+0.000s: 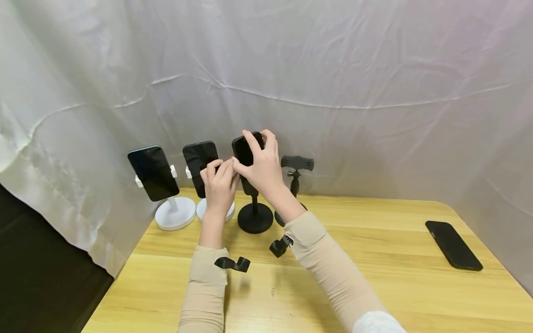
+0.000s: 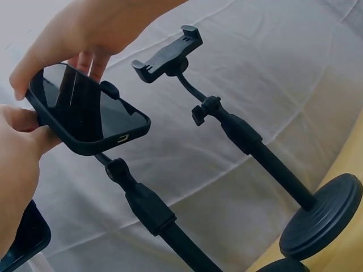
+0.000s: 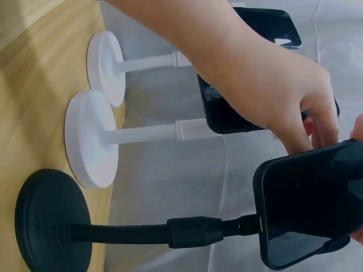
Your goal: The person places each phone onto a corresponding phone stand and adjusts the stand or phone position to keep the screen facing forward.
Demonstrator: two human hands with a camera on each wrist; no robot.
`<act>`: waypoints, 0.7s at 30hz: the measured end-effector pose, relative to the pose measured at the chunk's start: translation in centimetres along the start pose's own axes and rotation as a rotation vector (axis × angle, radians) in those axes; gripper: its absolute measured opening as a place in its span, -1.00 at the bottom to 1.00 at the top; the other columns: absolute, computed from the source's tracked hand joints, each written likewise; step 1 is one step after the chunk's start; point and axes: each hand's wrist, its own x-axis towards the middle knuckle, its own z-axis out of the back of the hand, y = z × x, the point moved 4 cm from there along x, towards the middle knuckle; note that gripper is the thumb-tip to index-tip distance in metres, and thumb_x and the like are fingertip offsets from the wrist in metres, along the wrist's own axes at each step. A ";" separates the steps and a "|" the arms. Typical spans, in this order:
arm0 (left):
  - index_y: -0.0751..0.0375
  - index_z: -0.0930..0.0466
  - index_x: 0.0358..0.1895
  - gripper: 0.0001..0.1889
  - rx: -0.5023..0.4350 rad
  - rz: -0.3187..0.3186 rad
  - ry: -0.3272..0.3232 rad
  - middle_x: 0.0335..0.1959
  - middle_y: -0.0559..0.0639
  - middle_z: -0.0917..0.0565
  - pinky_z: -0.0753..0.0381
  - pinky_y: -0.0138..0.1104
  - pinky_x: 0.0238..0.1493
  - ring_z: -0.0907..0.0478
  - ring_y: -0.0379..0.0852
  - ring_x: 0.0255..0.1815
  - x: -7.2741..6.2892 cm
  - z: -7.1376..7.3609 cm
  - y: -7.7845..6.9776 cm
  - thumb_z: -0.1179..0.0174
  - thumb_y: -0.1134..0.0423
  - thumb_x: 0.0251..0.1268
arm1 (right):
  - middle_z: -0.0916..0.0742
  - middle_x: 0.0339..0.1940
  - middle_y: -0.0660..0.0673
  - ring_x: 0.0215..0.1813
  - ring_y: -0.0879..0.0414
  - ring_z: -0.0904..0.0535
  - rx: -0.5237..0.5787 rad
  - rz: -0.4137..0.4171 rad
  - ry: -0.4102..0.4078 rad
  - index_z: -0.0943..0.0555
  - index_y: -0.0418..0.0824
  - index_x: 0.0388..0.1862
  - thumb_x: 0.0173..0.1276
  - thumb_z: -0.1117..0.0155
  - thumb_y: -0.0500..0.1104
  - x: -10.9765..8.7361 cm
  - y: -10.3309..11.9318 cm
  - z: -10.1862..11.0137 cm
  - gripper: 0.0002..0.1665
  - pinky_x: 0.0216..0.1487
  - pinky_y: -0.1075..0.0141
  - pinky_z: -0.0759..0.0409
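Note:
A black smartphone (image 1: 243,152) sits upright and tilted back at the head of a black phone stand (image 1: 255,218). My right hand (image 1: 265,166) holds this phone by its upper part, thumb on one side and fingers over the top and far side. At its left edge my left hand (image 1: 219,188) pinches with thumb and fingers; whether the clamp's jaw is also between them is hidden. In the right wrist view the left hand (image 3: 266,85) reaches over a neighbouring phone. One clamp jaw shows against the held phone's opposite edge in the left wrist view.
Two white stands, one at the far left (image 1: 175,213) and one partly behind my left wrist (image 1: 230,212), hold phones (image 1: 153,173) (image 1: 199,159). A second black stand (image 1: 297,163) has a bare clamp. Another phone (image 1: 454,245) lies flat at the table's right. A grey curtain (image 1: 333,69) hangs behind.

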 end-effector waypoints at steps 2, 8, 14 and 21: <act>0.28 -0.67 -0.02 -0.72 0.001 -0.006 -0.001 -0.08 0.09 -0.73 -0.24 -0.03 -0.05 -0.43 0.11 0.05 0.0 0.0 0.1 -0.24 0.18 0.31 | -0.38 0.24 -0.41 0.20 -0.23 -0.38 -0.018 0.004 0.015 -0.47 -0.15 0.31 0.19 -0.41 0.00 0.0 0.1 0.0 -0.29 0.05 0.01 -0.59; 0.26 -0.68 -0.02 -0.69 0.004 -0.018 -0.003 -0.08 0.08 -0.74 -0.27 -0.04 -0.05 -0.45 0.10 0.04 0.0 0.2 0.2 -0.24 0.13 0.29 | -0.36 0.26 -0.43 0.22 -0.27 -0.39 -0.066 0.016 0.030 -0.47 -0.16 0.32 0.21 -0.41 0.01 0.0 0.3 -0.2 -0.29 -0.05 -0.01 -0.63; 0.25 -0.69 -0.05 -0.68 -0.011 -0.033 -0.026 -0.12 0.07 -0.75 -0.34 -0.05 -0.03 -0.50 0.09 0.03 0.1 0.3 0.1 -0.26 0.11 0.25 | -0.37 0.25 -0.44 0.18 -0.28 -0.41 -0.110 0.032 0.013 -0.46 -0.16 0.31 0.22 -0.39 0.04 0.0 0.1 -0.4 -0.29 -0.10 0.01 -0.65; 0.24 -0.71 -0.09 -0.69 -0.031 -0.060 -0.046 -0.15 0.07 -0.76 -0.40 -0.06 -0.06 -0.54 0.09 0.00 0.1 0.5 0.2 -0.32 0.13 0.17 | -0.37 0.23 -0.44 0.11 -0.26 -0.43 -0.129 0.037 0.020 -0.46 -0.18 0.30 0.22 -0.39 0.04 0.1 0.0 -0.2 -0.30 -0.06 0.02 -0.63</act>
